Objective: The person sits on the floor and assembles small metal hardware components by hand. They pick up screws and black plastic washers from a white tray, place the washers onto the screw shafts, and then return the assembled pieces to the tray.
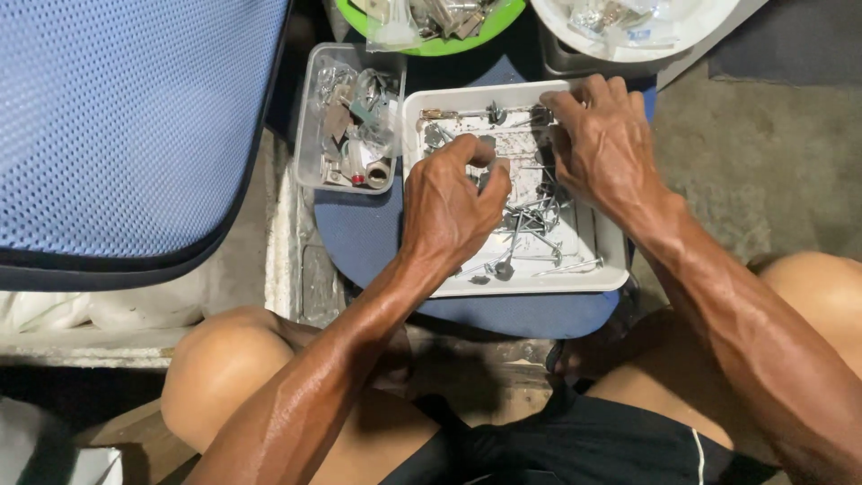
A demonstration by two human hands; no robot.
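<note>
A white rectangular tray [611, 269] rests on a blue seat pad and holds several metal nails [530, 220] with wide heads. My left hand [449, 202] hovers over the tray's middle, its fingertips pinched together above the nails; whether it holds one is hidden. My right hand [606, 144] reaches into the tray's far right corner with its fingers spread and curled down among the nails.
A clear plastic box [310, 135] of small hardware sits left of the tray. A green bowl [431, 45] and a white bowl [628, 49] of parts stand beyond. A blue mesh chair back [126, 126] fills the left. My bare knees frame the bottom.
</note>
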